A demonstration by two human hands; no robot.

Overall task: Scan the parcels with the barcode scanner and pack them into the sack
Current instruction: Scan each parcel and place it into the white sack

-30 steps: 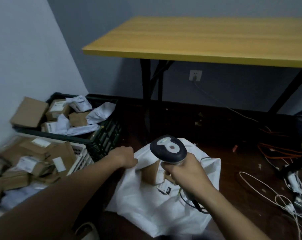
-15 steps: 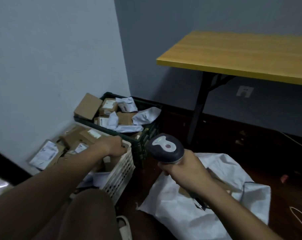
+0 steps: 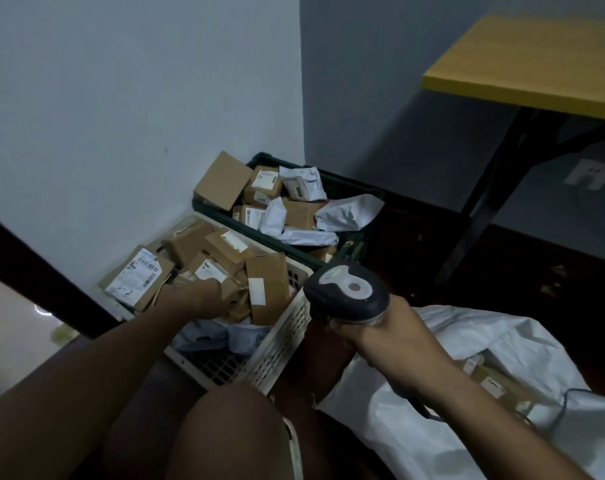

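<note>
1. Grey wall corner, dark floor; yellow-topped table with black legs (image 3: 533,60) at upper right.
2. Left hand (image 3: 204,299) reaches into white perforated plastic crate (image 3: 280,344), among brown cardboard parcels (image 3: 225,251); fingers hidden, can't tell the grip.
3. Right hand (image 3: 380,336) clamped round handle of dark grey barcode scanner (image 3: 346,289), just right of crate rim.
4. White woven sack (image 3: 502,368) lies open on floor at right w/ parcels inside.
5. Dark green crate (image 3: 349,192) behind, touching the white one.
6. Labels too small to read; one has a handwritten "2".
</note>
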